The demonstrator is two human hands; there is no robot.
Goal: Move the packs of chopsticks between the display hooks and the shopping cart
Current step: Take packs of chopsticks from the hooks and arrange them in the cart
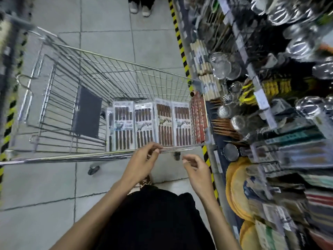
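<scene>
Several packs of chopsticks (pixel 155 123) stand side by side in the near right end of the wire shopping cart (pixel 75 156); a red pack (pixel 198 118) leans at their right. My left hand (pixel 144 161) sits at the cart's near rim, fingers loosely curled and touching the wire just below the packs, holding nothing that I can see. My right hand (pixel 195 168) hovers right of it, outside the cart, fingers loosely curled and empty. The display hooks (pixel 270 156) on the right shelf are blurred.
A shelf rack (pixel 261 105) full of strainers, ladles, steel bowls and packaged goods runs along the right, with a yellow-black striped base. A dark child-seat flap (pixel 87 112) hangs in the cart. Another person's shoes (pixel 140 8) stand on the tiled floor beyond the cart.
</scene>
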